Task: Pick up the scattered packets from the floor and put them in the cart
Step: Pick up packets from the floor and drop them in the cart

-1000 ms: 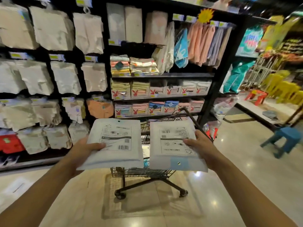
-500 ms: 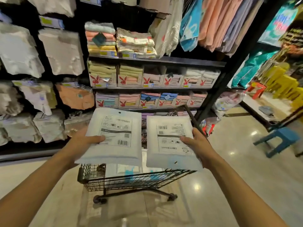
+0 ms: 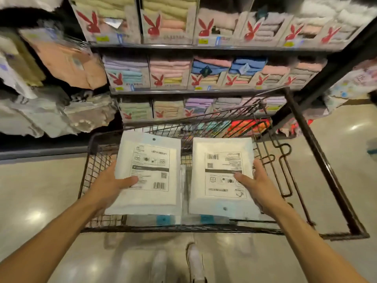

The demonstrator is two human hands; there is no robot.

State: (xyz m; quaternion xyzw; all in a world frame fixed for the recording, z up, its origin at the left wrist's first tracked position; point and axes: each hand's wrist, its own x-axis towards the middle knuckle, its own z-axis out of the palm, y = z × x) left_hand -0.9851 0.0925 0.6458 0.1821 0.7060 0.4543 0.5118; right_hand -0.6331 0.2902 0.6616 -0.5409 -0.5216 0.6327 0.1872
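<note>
Two flat white packets with printed labels hang side by side over the black wire cart [image 3: 98,160]. My left hand [image 3: 110,184] grips the left packet [image 3: 149,172] at its left edge, thumb on top of the label. My right hand [image 3: 257,186] grips the right packet [image 3: 222,176] at its right edge, thumb across the label. Both packets sit low inside the basket's rim. Beneath them, other white packets with blue tabs [image 3: 163,219] lie in the cart; most of them are hidden.
Shelves of folded towels in rabbit-logo boxes [image 3: 169,72] rise right behind the cart. Bagged textiles [image 3: 67,60] hang at the left. The cart's handle frame [image 3: 318,160] runs along the right. Shiny beige floor [image 3: 34,201] surrounds the cart, and my shoes [image 3: 193,262] show below.
I have stepped up to the cart and tilted my view down. Both hands have lowered the packets from above the cart to inside the basket's rim.
</note>
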